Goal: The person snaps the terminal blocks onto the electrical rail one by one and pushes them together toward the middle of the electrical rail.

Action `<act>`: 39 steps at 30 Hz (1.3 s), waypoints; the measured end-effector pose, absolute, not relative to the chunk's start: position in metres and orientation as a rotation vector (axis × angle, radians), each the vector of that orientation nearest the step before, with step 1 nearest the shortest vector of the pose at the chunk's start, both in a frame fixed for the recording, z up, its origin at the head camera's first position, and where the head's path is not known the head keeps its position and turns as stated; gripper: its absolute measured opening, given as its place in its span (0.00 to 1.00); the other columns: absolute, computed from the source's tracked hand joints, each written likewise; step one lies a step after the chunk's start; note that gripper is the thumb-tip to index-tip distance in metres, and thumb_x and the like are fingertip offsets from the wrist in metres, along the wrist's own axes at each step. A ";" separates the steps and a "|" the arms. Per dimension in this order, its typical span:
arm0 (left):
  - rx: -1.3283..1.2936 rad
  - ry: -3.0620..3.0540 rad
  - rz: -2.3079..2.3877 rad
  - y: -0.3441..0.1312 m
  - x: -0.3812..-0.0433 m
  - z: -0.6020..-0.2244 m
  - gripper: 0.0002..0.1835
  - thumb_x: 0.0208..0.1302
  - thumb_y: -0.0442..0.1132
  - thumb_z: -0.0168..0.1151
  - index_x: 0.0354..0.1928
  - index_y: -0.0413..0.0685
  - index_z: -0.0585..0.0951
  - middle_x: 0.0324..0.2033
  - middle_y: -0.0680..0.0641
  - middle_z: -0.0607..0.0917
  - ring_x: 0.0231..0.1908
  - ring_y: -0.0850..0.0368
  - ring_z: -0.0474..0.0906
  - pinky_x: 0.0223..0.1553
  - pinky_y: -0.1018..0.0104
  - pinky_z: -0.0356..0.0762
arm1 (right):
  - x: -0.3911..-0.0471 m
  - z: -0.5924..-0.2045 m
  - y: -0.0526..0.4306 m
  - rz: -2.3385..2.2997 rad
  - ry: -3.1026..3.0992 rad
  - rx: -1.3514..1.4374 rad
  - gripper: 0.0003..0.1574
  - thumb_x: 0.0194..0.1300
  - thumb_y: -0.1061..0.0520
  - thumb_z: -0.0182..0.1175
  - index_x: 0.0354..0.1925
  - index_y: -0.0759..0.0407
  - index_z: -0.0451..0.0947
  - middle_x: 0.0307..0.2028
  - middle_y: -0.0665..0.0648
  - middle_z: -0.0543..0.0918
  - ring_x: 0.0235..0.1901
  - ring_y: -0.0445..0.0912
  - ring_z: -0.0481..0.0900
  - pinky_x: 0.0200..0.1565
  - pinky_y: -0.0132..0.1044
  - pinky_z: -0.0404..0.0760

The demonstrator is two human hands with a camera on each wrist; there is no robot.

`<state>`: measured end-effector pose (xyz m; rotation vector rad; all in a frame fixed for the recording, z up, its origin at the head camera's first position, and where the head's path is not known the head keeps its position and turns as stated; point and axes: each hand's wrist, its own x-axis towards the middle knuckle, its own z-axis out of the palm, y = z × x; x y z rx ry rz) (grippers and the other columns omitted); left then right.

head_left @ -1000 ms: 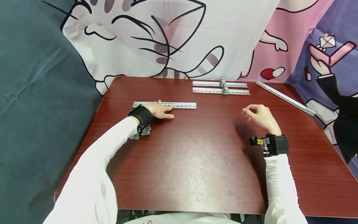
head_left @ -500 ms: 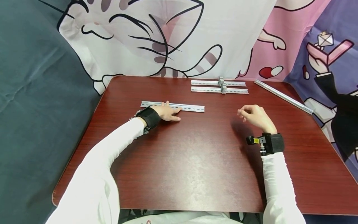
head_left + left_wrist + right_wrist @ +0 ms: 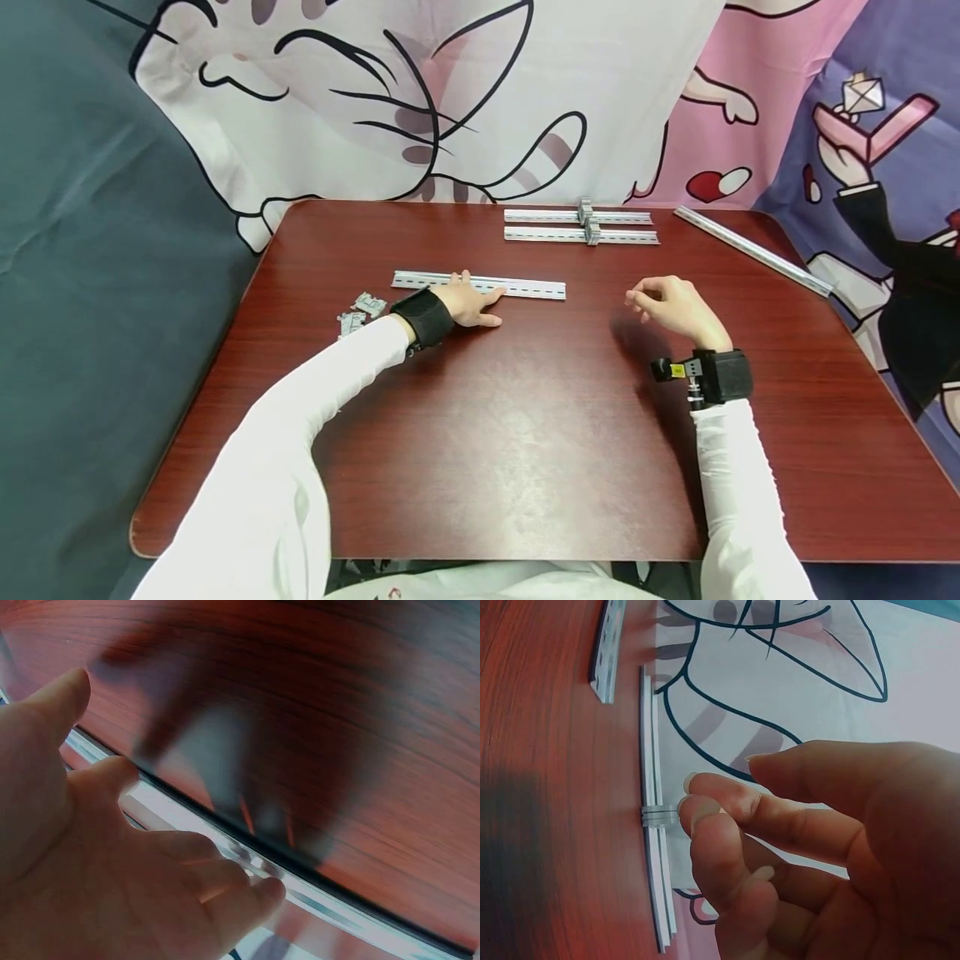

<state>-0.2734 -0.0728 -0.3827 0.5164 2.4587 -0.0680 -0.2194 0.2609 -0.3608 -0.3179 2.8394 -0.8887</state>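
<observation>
My left hand [image 3: 467, 302] rests on a slotted silver DIN rail [image 3: 536, 288] that lies crosswise at the table's middle-left. Its fingers are extended and spread, with fingertips at the rail's edge in the left wrist view, where the rail [image 3: 337, 907] runs diagonally under the hand. To the right, my right hand [image 3: 678, 312] hovers over the table with loosely bent fingers and nothing between them. In the right wrist view the thumb stands apart from the fingertips of that hand [image 3: 795, 847]. Small grey metal-looking clips [image 3: 370, 305] lie left of my left wrist.
Along the back edge lie two parallel rails [image 3: 540, 235], with grey blocks [image 3: 592, 232] mounted across their middles. Another long rail [image 3: 750, 250] lies slanted at the back right. A printed cat cloth [image 3: 337, 158] hangs behind the brown table [image 3: 510, 433].
My left hand and the rail beneath it have slid to the right. The grey clips now show from behind my left wrist. My right hand has hardly moved.
</observation>
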 end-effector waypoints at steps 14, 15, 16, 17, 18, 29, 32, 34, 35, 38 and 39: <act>0.617 2.575 -0.197 -0.033 -0.260 -0.391 0.39 0.68 0.68 0.42 0.77 0.70 0.45 0.69 0.26 0.56 0.69 0.35 0.53 0.64 0.48 0.65 | -0.223 -0.368 0.258 -0.831 2.803 -0.361 0.17 0.72 0.51 0.53 0.40 0.63 0.82 0.31 0.62 0.85 0.28 0.46 0.81 0.39 0.39 0.71; 0.607 2.583 -0.200 -0.031 -0.258 -0.392 0.40 0.68 0.68 0.42 0.76 0.70 0.45 0.69 0.26 0.56 0.70 0.35 0.53 0.65 0.48 0.63 | -0.223 -0.369 0.257 -0.828 2.803 -0.360 0.17 0.72 0.51 0.53 0.40 0.63 0.82 0.31 0.63 0.85 0.28 0.45 0.81 0.39 0.39 0.71; 0.604 2.589 -0.199 -0.029 -0.257 -0.392 0.40 0.68 0.69 0.42 0.76 0.70 0.45 0.69 0.26 0.56 0.70 0.35 0.53 0.65 0.48 0.63 | -0.223 -0.369 0.257 -0.826 2.801 -0.357 0.17 0.72 0.51 0.53 0.40 0.63 0.82 0.31 0.62 0.85 0.28 0.44 0.81 0.40 0.39 0.71; 0.605 2.597 -0.194 -0.028 -0.256 -0.392 0.40 0.67 0.69 0.43 0.76 0.70 0.46 0.69 0.26 0.56 0.70 0.35 0.53 0.64 0.48 0.63 | -0.223 -0.370 0.257 -0.822 2.800 -0.355 0.17 0.72 0.51 0.53 0.40 0.63 0.82 0.31 0.62 0.85 0.28 0.44 0.81 0.41 0.40 0.71; 0.605 2.600 -0.193 -0.026 -0.255 -0.392 0.40 0.67 0.69 0.43 0.76 0.70 0.46 0.69 0.26 0.55 0.71 0.34 0.51 0.65 0.47 0.62 | -0.223 -0.370 0.257 -0.820 2.796 -0.352 0.18 0.72 0.51 0.53 0.40 0.63 0.82 0.31 0.62 0.85 0.28 0.43 0.80 0.42 0.41 0.71; 0.591 2.641 -0.217 -0.002 -0.247 -0.394 0.41 0.64 0.72 0.44 0.76 0.72 0.47 0.64 0.31 0.66 0.65 0.40 0.59 0.60 0.52 0.66 | -0.225 -0.369 0.257 -0.793 2.772 -0.341 0.18 0.72 0.51 0.52 0.41 0.63 0.82 0.31 0.61 0.85 0.30 0.46 0.81 0.44 0.43 0.71; 0.570 2.645 -0.234 0.004 -0.244 -0.395 0.41 0.64 0.72 0.43 0.76 0.74 0.47 0.64 0.32 0.66 0.64 0.40 0.59 0.60 0.53 0.66 | -0.226 -0.370 0.257 -0.783 2.768 -0.350 0.18 0.72 0.52 0.52 0.42 0.64 0.82 0.31 0.61 0.85 0.30 0.46 0.81 0.42 0.41 0.71; 0.556 2.647 -0.238 0.008 -0.242 -0.395 0.41 0.64 0.73 0.43 0.76 0.74 0.47 0.65 0.32 0.66 0.66 0.40 0.58 0.61 0.53 0.65 | -0.226 -0.371 0.257 -0.774 2.769 -0.352 0.17 0.72 0.53 0.52 0.42 0.64 0.82 0.31 0.61 0.85 0.30 0.46 0.81 0.42 0.41 0.71; 0.548 2.648 -0.239 0.010 -0.241 -0.395 0.41 0.64 0.73 0.43 0.76 0.75 0.47 0.66 0.32 0.66 0.66 0.40 0.58 0.61 0.52 0.65 | -0.226 -0.371 0.258 -0.770 2.770 -0.351 0.17 0.72 0.53 0.52 0.42 0.64 0.82 0.31 0.61 0.85 0.30 0.47 0.82 0.42 0.41 0.71; 0.524 2.652 -0.244 0.016 -0.240 -0.396 0.41 0.63 0.73 0.43 0.75 0.75 0.47 0.68 0.33 0.64 0.69 0.39 0.55 0.63 0.51 0.63 | -0.226 -0.372 0.259 -0.764 2.770 -0.342 0.17 0.72 0.53 0.52 0.43 0.64 0.82 0.31 0.61 0.85 0.31 0.47 0.81 0.43 0.42 0.71; 0.515 2.651 -0.246 0.018 -0.239 -0.396 0.41 0.63 0.74 0.43 0.75 0.75 0.46 0.68 0.33 0.64 0.69 0.38 0.55 0.64 0.51 0.63 | -0.226 -0.372 0.259 -0.761 2.772 -0.340 0.17 0.72 0.53 0.52 0.43 0.63 0.82 0.31 0.61 0.85 0.31 0.48 0.82 0.43 0.43 0.71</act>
